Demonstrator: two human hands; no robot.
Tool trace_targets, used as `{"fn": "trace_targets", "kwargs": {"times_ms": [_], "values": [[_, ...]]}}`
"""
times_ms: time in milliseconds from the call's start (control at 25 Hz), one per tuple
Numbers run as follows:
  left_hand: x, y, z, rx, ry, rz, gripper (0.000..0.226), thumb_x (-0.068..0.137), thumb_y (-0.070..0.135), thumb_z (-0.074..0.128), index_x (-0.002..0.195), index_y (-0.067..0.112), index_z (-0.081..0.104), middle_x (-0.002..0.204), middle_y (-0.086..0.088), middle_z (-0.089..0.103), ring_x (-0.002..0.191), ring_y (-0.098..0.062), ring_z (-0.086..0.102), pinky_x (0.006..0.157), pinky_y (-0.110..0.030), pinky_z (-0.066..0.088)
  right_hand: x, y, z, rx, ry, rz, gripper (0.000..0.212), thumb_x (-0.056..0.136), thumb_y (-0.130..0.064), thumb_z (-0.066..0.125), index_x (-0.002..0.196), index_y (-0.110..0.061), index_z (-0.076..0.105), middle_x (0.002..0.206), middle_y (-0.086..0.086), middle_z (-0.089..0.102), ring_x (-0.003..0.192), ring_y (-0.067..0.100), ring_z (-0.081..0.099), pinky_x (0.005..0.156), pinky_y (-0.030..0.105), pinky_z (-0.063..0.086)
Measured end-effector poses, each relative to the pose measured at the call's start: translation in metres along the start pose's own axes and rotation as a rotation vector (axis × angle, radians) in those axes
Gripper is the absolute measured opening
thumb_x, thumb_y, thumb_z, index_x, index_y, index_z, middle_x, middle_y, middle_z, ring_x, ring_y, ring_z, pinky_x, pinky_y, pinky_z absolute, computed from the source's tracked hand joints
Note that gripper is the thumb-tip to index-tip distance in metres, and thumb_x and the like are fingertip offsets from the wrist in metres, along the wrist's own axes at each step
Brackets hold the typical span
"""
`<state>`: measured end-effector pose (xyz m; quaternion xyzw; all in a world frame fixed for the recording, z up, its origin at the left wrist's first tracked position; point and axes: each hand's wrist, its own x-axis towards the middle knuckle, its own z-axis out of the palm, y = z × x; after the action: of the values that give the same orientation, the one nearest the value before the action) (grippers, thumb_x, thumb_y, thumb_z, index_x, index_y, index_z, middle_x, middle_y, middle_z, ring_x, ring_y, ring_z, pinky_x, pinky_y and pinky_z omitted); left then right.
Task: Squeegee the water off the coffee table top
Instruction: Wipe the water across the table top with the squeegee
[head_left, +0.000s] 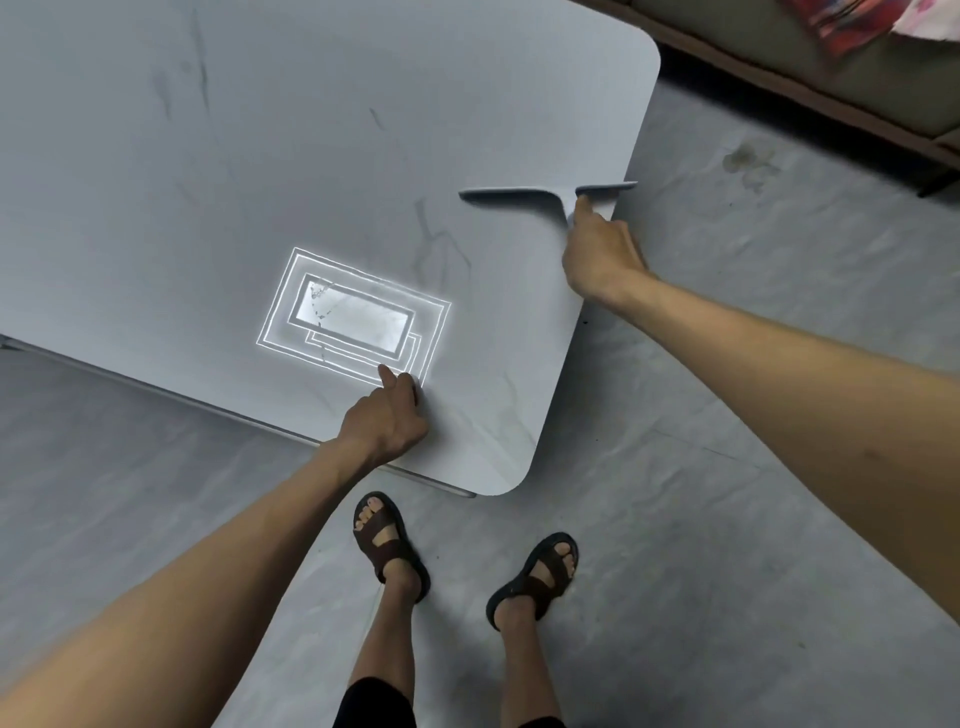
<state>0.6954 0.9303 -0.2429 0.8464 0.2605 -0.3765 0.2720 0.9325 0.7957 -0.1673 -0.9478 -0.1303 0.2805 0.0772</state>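
Observation:
The coffee table top (260, 156) is pale grey with rounded corners and fills the upper left of the view. A grey T-shaped squeegee (524, 194) lies with its blade across the table near the right edge, one end reaching past that edge. My right hand (600, 254) grips its handle, index finger stretched along it. My left hand (387, 418) presses on the table close to the near edge, fingers curled and thumb pointing forward. A bright rectangular reflection of a ceiling light (353, 319) shines on the top just beyond my left hand. Faint dark streaks mark the surface.
The floor (727, 415) is grey with a stain at the right. My two feet in brown sandals (387, 540) stand just before the table's near right corner. A sofa edge (857, 88) with colourful cloth runs along the upper right.

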Motion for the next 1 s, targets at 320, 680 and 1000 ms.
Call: {"fn": "trace_targets", "kwargs": {"times_ms": [320,680,1000], "values": [[-0.010,-0.004,0.000,-0.030,-0.035,0.038,0.030,0.082,0.011,0.051,0.111,0.011,0.042,0.142,-0.025,0.040,0.075,-0.032,0.058,0.065,-0.036,0.044,-0.143,0.086,0.024,-0.256,-0.139,-0.058,0.057,0.098,-0.008,0.037,0.150,-0.020,0.018,0.066,0.008,0.053,0.055,0.022,0.049,0.047,0.029,0.031],[-0.043,-0.044,-0.008,-0.144,0.329,0.036,0.015,0.088,0.018,0.050,0.103,0.019,0.051,0.061,0.011,0.045,0.062,-0.021,0.049,0.050,-0.029,0.028,-0.056,-0.001,-0.017,0.187,0.018,0.179,0.040,0.095,-0.009,0.033,0.134,-0.011,0.041,0.117,0.023,0.058,0.081,0.028,0.056,0.071,0.033,0.041],[-0.056,-0.149,-0.025,-0.308,0.469,-0.124,0.010,0.087,0.022,0.049,0.098,0.021,0.049,0.071,0.001,0.060,0.069,-0.027,0.060,0.060,-0.034,0.047,-0.052,-0.157,0.073,0.239,-0.015,0.106,0.056,0.098,-0.008,0.033,0.150,-0.007,0.015,0.141,0.018,0.043,0.126,0.035,0.046,0.100,0.039,0.042]]}}
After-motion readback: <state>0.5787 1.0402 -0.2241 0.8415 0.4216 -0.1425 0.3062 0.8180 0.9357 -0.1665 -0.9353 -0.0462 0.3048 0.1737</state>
